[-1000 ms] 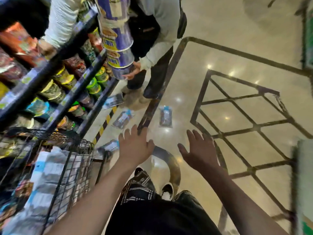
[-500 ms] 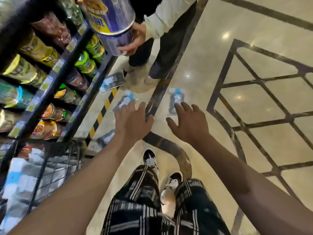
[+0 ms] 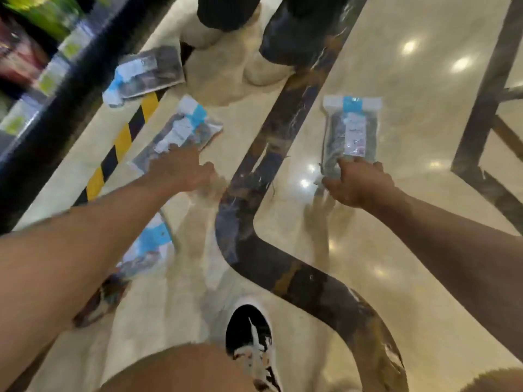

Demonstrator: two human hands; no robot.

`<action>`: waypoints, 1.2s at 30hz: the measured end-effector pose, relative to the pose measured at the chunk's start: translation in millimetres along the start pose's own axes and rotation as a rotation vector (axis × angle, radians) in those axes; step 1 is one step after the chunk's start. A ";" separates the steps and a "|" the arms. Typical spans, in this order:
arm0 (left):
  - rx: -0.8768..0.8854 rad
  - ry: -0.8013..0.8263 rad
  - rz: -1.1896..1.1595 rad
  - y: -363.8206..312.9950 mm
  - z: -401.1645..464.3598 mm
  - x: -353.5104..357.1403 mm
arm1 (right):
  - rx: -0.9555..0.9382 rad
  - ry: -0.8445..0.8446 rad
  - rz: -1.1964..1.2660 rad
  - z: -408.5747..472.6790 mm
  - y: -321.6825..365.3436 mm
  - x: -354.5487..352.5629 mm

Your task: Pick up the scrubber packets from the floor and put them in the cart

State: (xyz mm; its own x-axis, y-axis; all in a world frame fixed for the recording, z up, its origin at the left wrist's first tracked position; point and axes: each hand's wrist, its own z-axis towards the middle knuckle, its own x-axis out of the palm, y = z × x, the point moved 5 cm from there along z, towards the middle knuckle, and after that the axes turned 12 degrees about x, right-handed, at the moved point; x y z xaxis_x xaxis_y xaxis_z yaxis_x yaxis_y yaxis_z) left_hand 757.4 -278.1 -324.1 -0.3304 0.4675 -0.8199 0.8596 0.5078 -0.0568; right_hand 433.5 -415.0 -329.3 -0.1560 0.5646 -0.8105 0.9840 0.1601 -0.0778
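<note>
Clear plastic packets with blue-and-white header cards lie scattered flat on the glossy cream floor (image 3: 368,250), which is why the person is bent low with both arms stretched out and down. The left hand (image 3: 181,171) has reached the near end of the middle scrubber packet (image 3: 181,134), its fingers laid over the packet's edge; motion blur makes it impossible to tell whether they have closed on it or only press on it. The right hand (image 3: 359,182) is at the near end of the right scrubber packet (image 3: 351,131), fingers curled over that end and the thumb low at the left side, which looks like a pinch just forming, taken at the short end probably because a flat packet on a hard floor gives little else to get under. Two packets are still untouched: the far scrubber packet (image 3: 144,75) close to the dark base of the shelf (image 3: 42,131), and the near scrubber packet (image 3: 147,247) partly hidden under the left forearm. A yellow-and-black hazard strip (image 3: 121,142) runs along the floor beside the shelf, between the far and middle packets. Another person's feet (image 3: 266,66) stand at the far side, just beyond the packets. The person's own black-and-white shoe (image 3: 249,335) is planted near the bottom. No cart shows in this view, so none of the visible packets has gone in yet, and reaching with both hands at once would lift two in one stoop.
</note>
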 end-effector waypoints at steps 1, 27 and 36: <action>-0.048 -0.007 -0.025 10.9 15.3 9.4 | 0.030 -0.006 0.025 20.8 -1.9 11.3; -0.307 -0.265 -0.575 41.7 26.8 107.7 | 0.336 0.160 1.001 79.5 22.4 77.5; -0.285 -0.199 -1.122 -13.6 -1.2 112.6 | 0.327 0.191 1.082 18.4 17.3 79.9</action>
State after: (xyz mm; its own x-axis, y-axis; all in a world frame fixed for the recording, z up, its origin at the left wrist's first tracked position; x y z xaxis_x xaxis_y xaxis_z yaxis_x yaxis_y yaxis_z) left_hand 708.0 -231.5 -414.9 -0.7587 -0.4533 -0.4678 -0.0009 0.7189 -0.6951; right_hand 439.6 -382.0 -406.1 0.8029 0.3966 -0.4450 0.5812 -0.6867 0.4366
